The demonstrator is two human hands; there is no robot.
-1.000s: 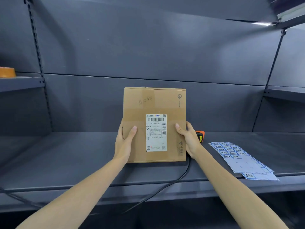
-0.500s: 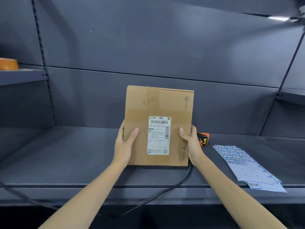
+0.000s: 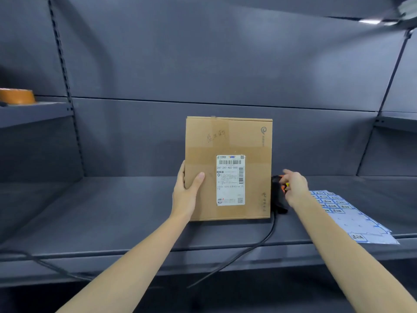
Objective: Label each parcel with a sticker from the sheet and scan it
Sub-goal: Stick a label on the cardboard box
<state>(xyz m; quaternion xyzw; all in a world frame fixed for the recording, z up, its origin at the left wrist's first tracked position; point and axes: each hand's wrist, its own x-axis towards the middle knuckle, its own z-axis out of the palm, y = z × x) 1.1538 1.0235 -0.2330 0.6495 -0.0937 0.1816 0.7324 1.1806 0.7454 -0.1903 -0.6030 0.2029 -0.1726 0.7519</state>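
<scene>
A flat brown cardboard parcel (image 3: 228, 141) stands upright on the grey shelf (image 3: 101, 213), its white shipping label (image 3: 230, 180) facing me. My left hand (image 3: 186, 195) grips its lower left edge, thumb across the front. My right hand (image 3: 294, 187) is off the parcel, just to its right, with fingers loosely spread over the black and orange scanner (image 3: 279, 195) lying behind the parcel's right edge. I cannot tell whether the fingers touch the scanner. A sheet of blue-edged stickers (image 3: 352, 215) lies flat on the shelf to the right of that hand.
The scanner's black cable (image 3: 255, 246) runs off the shelf's front edge towards me. A roll of brown tape (image 3: 17, 96) sits on a higher shelf at far left. Upright shelf posts (image 3: 65, 86) stand left and right.
My right hand has let go of the parcel's right edge and moved right, over the scanner. My left hand still holds the parcel upright.
</scene>
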